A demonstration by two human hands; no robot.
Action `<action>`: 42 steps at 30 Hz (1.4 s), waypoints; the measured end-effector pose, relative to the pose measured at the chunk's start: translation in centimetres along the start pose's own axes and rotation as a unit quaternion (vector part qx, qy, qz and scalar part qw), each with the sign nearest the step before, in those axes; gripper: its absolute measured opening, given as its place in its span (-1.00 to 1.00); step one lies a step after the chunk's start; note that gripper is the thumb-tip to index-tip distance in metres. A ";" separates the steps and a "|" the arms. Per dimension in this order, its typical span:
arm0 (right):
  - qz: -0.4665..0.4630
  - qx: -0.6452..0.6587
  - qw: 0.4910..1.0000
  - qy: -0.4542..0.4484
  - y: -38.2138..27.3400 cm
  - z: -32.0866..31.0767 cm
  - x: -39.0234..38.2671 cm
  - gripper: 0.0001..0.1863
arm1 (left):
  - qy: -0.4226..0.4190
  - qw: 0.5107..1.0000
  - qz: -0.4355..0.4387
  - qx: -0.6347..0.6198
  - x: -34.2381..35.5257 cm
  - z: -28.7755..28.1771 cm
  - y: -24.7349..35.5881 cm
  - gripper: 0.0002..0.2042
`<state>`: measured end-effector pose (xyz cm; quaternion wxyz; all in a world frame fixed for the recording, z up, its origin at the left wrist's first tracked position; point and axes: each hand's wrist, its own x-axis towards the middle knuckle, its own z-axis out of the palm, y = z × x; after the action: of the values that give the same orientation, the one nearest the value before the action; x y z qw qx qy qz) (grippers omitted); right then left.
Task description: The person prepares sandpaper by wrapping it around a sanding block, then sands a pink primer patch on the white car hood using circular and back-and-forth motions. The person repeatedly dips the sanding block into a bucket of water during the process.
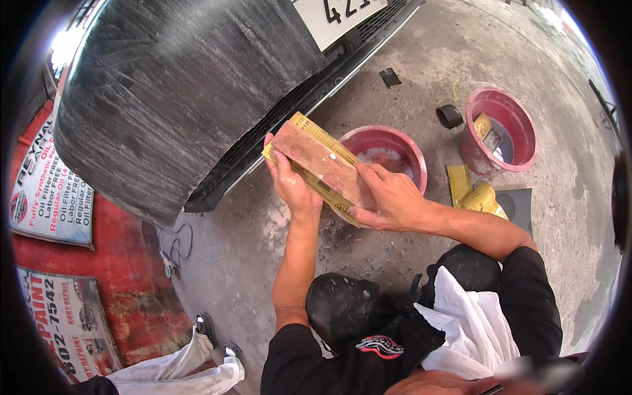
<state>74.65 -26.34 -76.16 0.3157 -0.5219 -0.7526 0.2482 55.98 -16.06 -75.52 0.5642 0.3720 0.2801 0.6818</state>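
In front of the car bumper I hold a long reddish-brown sanding block (324, 161) tilted between both hands. A sheet of yellow-backed sandpaper (315, 130) is wrapped under it, its edges sticking up along both long sides. My left hand (294, 187) grips the near left end, with fingers partly hidden beneath. At the other end my right hand (393, 201) clasps the block, thumb on the near edge and fingers across the top. The dark grey bumper (191, 85), streaked with pale dust, lies beyond my left hand.
A red basin (421, 164) with cloudy water sits just past the block; a red bucket (503, 99) stands farther right. Yellow sandpaper sheets (475, 194) and dark pieces (449, 116) lie on the concrete. Another person's white-trousered legs (174, 368) are at lower left, near red banner-covered wall (128, 250).
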 end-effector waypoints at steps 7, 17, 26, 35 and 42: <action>-0.017 0.036 0.980 0.197 6.2 -2.1 0.9 -0.23 | 0.091 0.996 0.007 0.020 0.3 -0.6 0.5 -0.57; 0.167 -0.127 0.967 0.146 16.5 1.0 -3.7 -0.43 | 0.027 0.998 -0.057 -0.028 0.5 -1.0 0.0 -0.56; 0.100 -0.108 0.956 0.252 13.0 -4.1 -2.3 -0.03 | 0.003 0.998 -0.026 -0.048 0.3 -0.9 -0.4 -0.53; 0.129 0.361 0.923 -0.033 2.8 -4.9 1.9 -0.63 | 0.042 0.994 0.062 -0.074 -0.8 0.8 0.5 -0.53; 0.138 0.277 0.945 -0.103 3.9 -13.0 0.0 -0.71 | -0.153 0.965 -0.151 0.148 -0.2 -7.4 5.7 -0.53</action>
<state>86.61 -24.44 -70.11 0.3309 -0.4843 -0.6032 0.5405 46.67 -17.15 -75.19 0.6352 0.5050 0.3412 0.4744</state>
